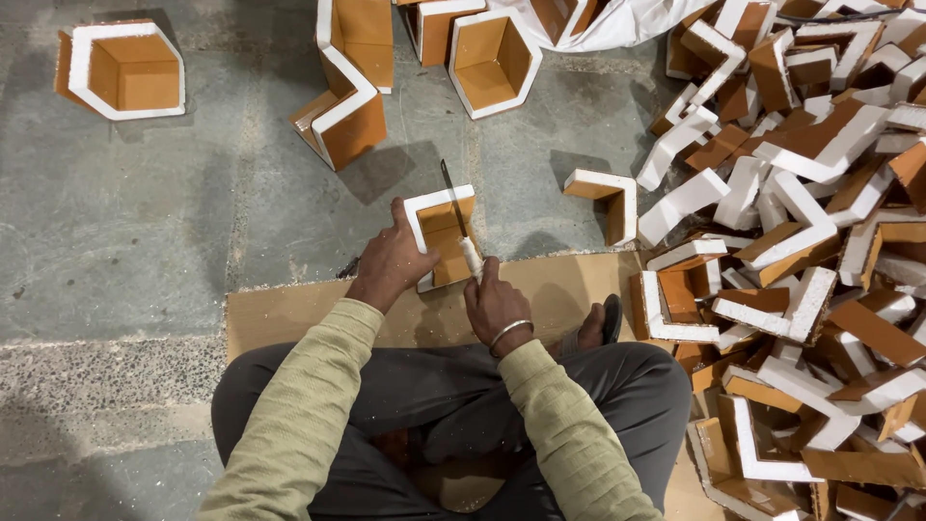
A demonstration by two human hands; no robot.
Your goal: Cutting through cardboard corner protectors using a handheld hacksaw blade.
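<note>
Seated cross-legged on a sheet of brown cardboard point(289, 314) spread over a grey stone floor point(145, 212). Left hand point(391, 262) pressed against the near-left side of an angled foam piece point(439, 236), white on its cut edges and orange on its faces; thumb raised along the left wall, fingers curled loosely round the lower corner, holding it steady where the cardboard meets the floor. Right hand point(495, 304) closed in a full fist round the pale wrapped handle of a knife point(457, 217), a metal bangle point(508, 331) at the wrist. Thin dark blade pointing away from the body, lying across the inside of the angled piece, tip reaching past its far edge. Both sleeves a ribbed olive-green knit, trousers dark grey.

To the right, a large heap of similar offcuts point(801, 232), white-edged and orange-faced, tumbled at all angles and spilling onto the cardboard. Just beside the heap, a single L-shaped piece point(608, 198) standing apart on the floor. Farther off, a finished hexagonal foam tray point(121, 69) at top left, another hexagonal tray point(492, 58) at top centre, and a bent, half-assembled section point(347, 87) between them. A dark sandal point(610, 318) showing near the right knee.
</note>
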